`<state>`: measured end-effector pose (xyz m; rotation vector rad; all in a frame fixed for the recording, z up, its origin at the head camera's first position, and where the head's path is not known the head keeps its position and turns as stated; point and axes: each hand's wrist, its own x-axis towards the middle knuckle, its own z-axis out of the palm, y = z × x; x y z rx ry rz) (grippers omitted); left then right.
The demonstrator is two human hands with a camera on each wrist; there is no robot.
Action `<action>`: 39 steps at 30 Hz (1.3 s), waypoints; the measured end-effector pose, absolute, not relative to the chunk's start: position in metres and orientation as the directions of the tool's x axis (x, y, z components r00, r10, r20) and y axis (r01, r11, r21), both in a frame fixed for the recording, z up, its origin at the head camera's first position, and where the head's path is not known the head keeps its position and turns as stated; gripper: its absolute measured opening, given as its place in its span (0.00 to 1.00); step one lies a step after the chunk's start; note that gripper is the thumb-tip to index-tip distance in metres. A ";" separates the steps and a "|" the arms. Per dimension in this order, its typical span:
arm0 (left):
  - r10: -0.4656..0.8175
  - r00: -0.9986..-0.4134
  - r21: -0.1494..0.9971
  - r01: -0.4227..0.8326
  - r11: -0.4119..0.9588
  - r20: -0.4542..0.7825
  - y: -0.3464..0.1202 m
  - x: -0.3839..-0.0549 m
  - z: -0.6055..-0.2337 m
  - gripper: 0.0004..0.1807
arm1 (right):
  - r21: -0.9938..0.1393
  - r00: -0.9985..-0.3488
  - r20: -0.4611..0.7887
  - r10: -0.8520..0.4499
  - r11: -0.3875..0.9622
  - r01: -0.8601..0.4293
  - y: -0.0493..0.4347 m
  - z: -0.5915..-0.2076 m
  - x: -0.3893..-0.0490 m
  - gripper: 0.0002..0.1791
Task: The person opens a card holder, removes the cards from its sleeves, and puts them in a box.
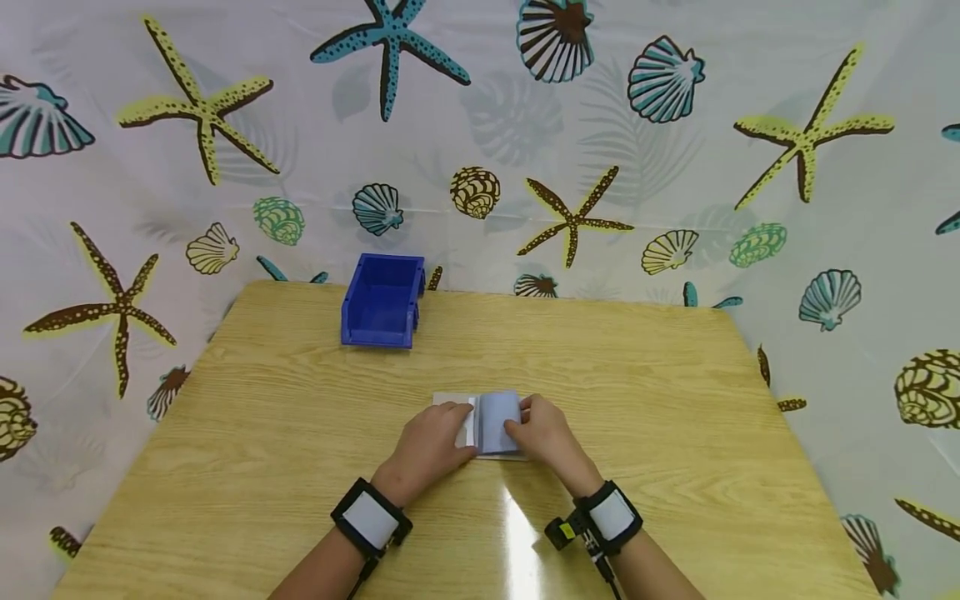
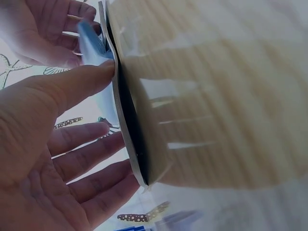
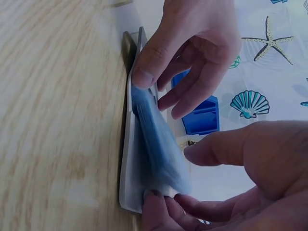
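Note:
A small booklet (image 1: 498, 423) lies open on the table, its pale blue pages raised above a whitish-grey cover. My left hand (image 1: 427, 443) holds its left part. The left thumb rests by the fold at the near edge, and the fingers reach along the cover, as the left wrist view shows. At the right edge is my right hand (image 1: 553, 435), holding the blue pages between thumb and fingers. In the right wrist view the pages (image 3: 161, 147) stand tilted up and blurred, with fingertips at the cover's end. Any print on the pages is too small to make out.
A blue plastic bin (image 1: 377, 337) stands at the back left of the wooden table (image 1: 600, 367). Behind and beside the table hangs a white curtain (image 1: 465, 250) printed with starfish and shells. Both wrists carry strapped devices with cables.

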<state>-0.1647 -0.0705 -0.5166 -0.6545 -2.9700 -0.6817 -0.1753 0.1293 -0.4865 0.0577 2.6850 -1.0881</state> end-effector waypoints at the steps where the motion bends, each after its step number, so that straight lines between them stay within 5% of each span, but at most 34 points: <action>1: 0.397 -0.911 0.422 0.405 0.811 0.110 -0.072 -0.165 -0.517 0.32 | -0.699 -0.972 -0.230 -0.057 0.704 0.124 0.128 -0.487 -0.175 0.22; 9: 0.368 -0.922 0.575 0.366 0.732 0.119 -0.081 -0.173 -0.516 0.18 | -0.865 -0.987 -0.104 -0.124 0.501 0.028 0.114 -0.490 -0.169 0.20; 16: 0.290 -0.954 0.694 0.260 0.671 0.077 -0.086 -0.175 -0.513 0.28 | -0.851 -0.966 -0.079 -0.248 0.522 -0.064 0.106 -0.495 -0.167 0.14; 29: 0.389 -0.919 0.590 0.349 0.728 0.063 -0.090 -0.170 -0.515 0.41 | -0.819 -0.966 -0.082 -0.245 0.570 -0.075 0.105 -0.501 -0.169 0.12; 39: 0.425 -0.905 0.519 0.366 0.772 0.006 -0.094 -0.170 -0.517 0.36 | -0.831 -0.971 -0.092 -0.221 0.555 -0.047 0.111 -0.503 -0.169 0.12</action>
